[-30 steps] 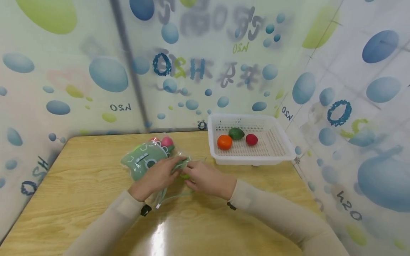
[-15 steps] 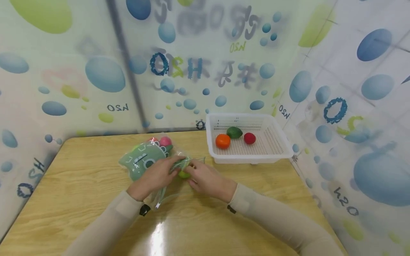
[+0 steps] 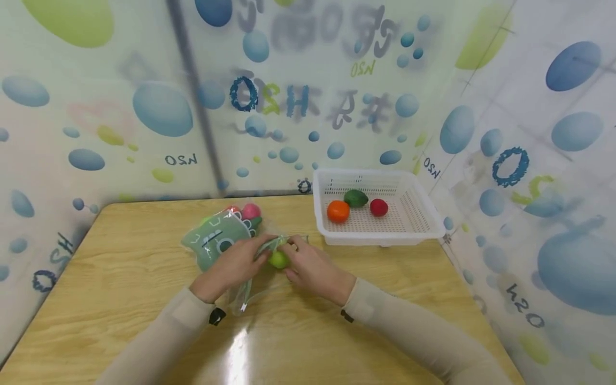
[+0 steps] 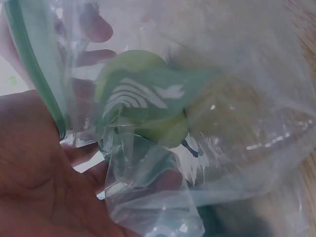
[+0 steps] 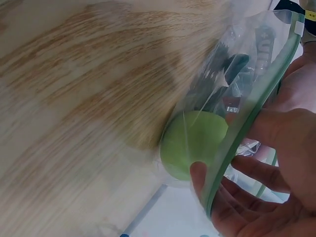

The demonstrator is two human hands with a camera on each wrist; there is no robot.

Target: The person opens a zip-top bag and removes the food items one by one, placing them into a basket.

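Observation:
A clear zip bag [image 3: 207, 240], printed with a green cartoon face, lies on the table and holds several fruits. One is a pink round fruit [image 3: 251, 211]; another, a green round fruit [image 3: 278, 260], lies just inside the mouth. My left hand [image 3: 236, 264] grips the bag near its opening. At the other side of the mouth, my right hand [image 3: 313, 267] holds the green zip edge [image 5: 247, 118], with one fingertip inside against the green fruit. In the left wrist view, the green fruit [image 4: 168, 131] shows a dark stem through the plastic.
A white perforated basket [image 3: 380, 238] stands at the back right of the wooden table [image 3: 120, 299]. In it lie an orange fruit [image 3: 338, 212], a dark green fruit [image 3: 356, 198] and a red fruit [image 3: 378, 207]. Patterned curtains [image 3: 298, 144] close off the back and sides.
The bag's mouth has been drawn wider around the green fruit, which shows more clearly between the hands. My right fingers have shifted slightly along the zip edge; the basket's fruits are unmoved.

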